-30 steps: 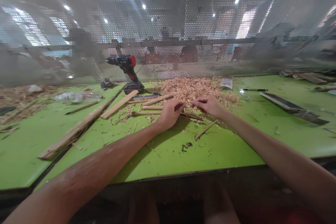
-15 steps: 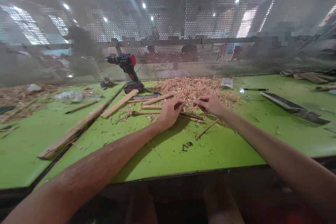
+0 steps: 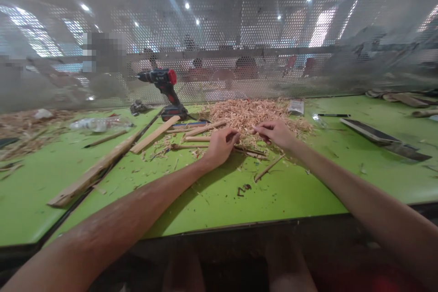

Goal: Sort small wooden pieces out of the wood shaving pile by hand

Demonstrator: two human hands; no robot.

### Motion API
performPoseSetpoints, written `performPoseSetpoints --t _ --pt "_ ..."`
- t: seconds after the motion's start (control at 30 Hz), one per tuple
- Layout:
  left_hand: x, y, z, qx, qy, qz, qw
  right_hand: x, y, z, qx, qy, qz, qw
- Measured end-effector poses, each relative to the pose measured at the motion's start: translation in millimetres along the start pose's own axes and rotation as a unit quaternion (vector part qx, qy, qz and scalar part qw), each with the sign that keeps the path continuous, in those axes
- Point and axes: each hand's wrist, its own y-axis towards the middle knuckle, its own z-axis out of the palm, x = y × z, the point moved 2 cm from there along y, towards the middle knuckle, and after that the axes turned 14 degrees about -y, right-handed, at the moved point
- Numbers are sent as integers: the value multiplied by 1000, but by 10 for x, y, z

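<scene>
My left hand [image 3: 221, 146] is closed in a pinch above thin wooden sticks near the middle of the green table [image 3: 290, 196]. What its fingers hold, if anything, is too small to tell. To its right, a short gap away, my right hand [image 3: 276, 134] is also pinched, in front of the pile of wood shavings [image 3: 246, 114]. Anything between those fingertips cannot be made out. Below the right hand a short thin stick [image 3: 269, 168] lies slanted on the table, with small dark scraps [image 3: 243, 189] beside it.
A cordless drill [image 3: 166, 91] stands behind flat wood strips [image 3: 155, 135]. A long wooden piece [image 3: 92, 171] and a clear plastic bottle [image 3: 101, 124] lie at left. At right are a black pen [image 3: 333, 115] and a dark flat object [image 3: 369, 131]. A perforated screen [image 3: 219, 73] closes the back.
Both hands stay almost where they were, still pinched and apart. The right fingers have shifted very slightly. The view has moved a little.
</scene>
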Motion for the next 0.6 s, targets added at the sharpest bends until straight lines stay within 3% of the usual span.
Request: performPoseSetpoints --t 0.3,0.6 --pt "16 14 5 12 -45 -25 999 -9 9 45 30 31 2 999" --pt "-47 -4 23 27 -33 -1 999 116 -55 69 52 25 -4 998"
